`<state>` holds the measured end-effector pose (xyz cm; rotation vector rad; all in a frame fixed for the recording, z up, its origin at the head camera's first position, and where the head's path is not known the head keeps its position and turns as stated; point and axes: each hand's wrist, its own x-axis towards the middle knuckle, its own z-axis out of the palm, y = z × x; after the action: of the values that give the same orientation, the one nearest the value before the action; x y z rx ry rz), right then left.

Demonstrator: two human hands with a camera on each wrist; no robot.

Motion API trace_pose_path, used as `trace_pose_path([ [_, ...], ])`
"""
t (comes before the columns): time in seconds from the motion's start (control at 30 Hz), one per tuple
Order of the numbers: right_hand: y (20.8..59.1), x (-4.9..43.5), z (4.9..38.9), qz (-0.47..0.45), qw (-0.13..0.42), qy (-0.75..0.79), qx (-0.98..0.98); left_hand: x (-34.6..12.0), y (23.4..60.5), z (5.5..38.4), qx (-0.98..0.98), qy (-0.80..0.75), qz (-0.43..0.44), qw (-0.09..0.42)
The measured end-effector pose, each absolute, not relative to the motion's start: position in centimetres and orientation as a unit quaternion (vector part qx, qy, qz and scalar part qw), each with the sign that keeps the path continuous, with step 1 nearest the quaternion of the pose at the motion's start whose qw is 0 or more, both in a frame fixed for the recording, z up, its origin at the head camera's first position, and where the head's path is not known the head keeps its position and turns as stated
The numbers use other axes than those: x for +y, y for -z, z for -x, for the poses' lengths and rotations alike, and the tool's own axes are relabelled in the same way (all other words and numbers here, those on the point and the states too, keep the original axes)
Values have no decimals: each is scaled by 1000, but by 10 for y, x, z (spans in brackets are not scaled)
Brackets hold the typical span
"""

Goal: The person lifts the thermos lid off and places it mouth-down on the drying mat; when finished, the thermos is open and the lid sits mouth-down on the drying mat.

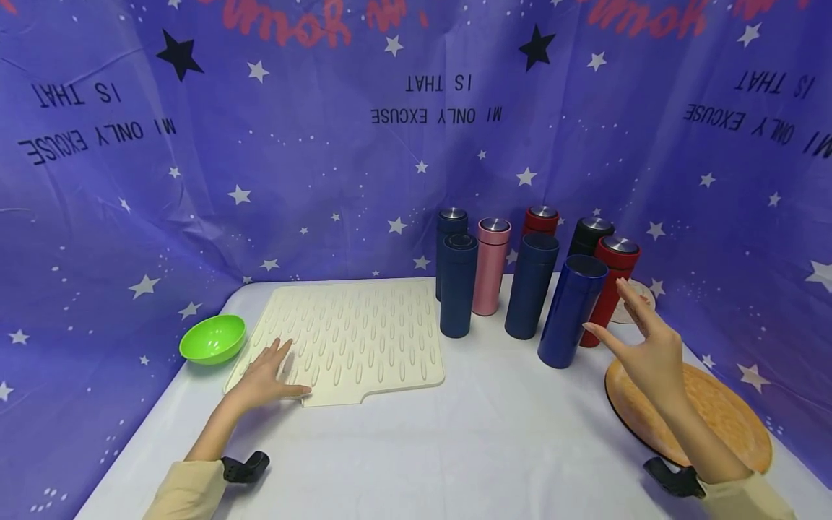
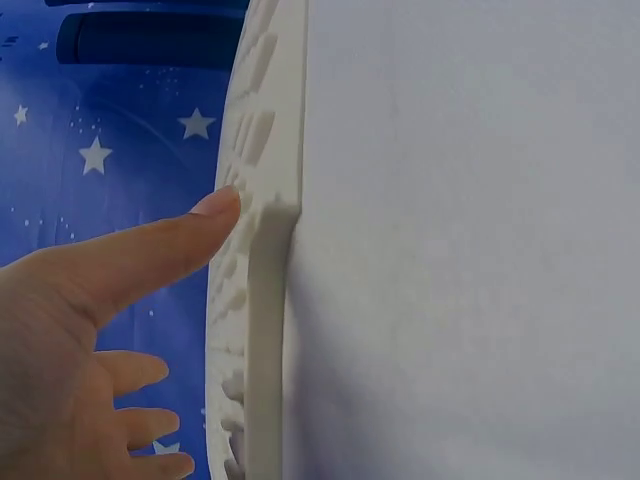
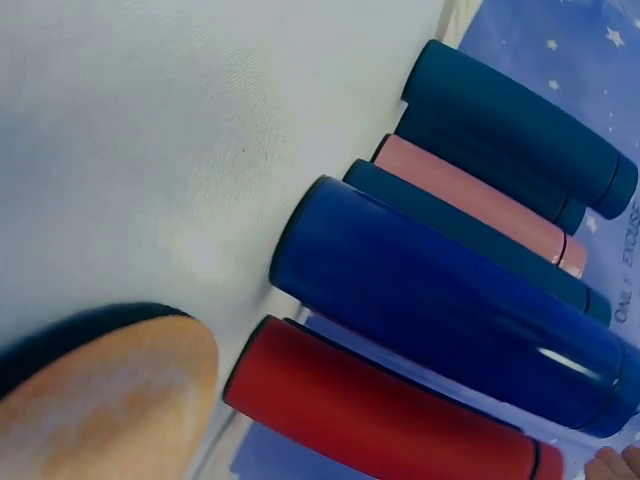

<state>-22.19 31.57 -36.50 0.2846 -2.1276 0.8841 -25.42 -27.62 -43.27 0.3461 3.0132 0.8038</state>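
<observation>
My left hand (image 1: 263, 379) is over the front left corner of a cream draining board (image 1: 354, 332) with raised oval ridges, its fingers spread. In the left wrist view the thumb is right at the board's edge (image 2: 266, 330). On the right, my right hand (image 1: 653, 354) has thumb and fingers held apart and grips nothing. Its thumb tip overlaps the glossy blue thermos bottle (image 1: 572, 314), and its fingers overlap the red thermos bottle (image 1: 607, 292) behind. Only fingertips (image 3: 612, 464) of it show in the right wrist view, near the red bottle's lid end.
Several more thermos bottles stand behind and left: navy (image 1: 458, 289), another navy (image 1: 531, 289), pink (image 1: 491, 267), black (image 1: 590, 235) and red (image 1: 541, 220). A green bowl (image 1: 213, 339) is at left. A round, bread-patterned board (image 1: 721, 412) lies under the right forearm.
</observation>
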Motion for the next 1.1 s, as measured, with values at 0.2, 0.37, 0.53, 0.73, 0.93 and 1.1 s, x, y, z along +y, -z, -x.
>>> trace_pose_path([
  [0.2, 372, 324, 235, -63, 312, -438, -840, -285, 435, 251, 958, -259, -124, 26],
  [0.37, 379, 328, 250, -68, 301, -484, -819, -290, 436, 251, 953, -262, -146, 31],
  [0.53, 382, 326, 259, -62, 293, -511, -806, -292, 436, 251, 952, -263, -155, 30],
  [0.73, 386, 321, 267, -37, 277, -536, -797, -293, 435, 250, 951, -264, -158, 27],
  [0.93, 393, 321, 273, -19, 266, -561, -784, -293, 436, 250, 950, -268, -155, 30],
  [1.1, 396, 319, 277, -5, 243, -575, -781, -294, 436, 251, 951, -266, -154, 32],
])
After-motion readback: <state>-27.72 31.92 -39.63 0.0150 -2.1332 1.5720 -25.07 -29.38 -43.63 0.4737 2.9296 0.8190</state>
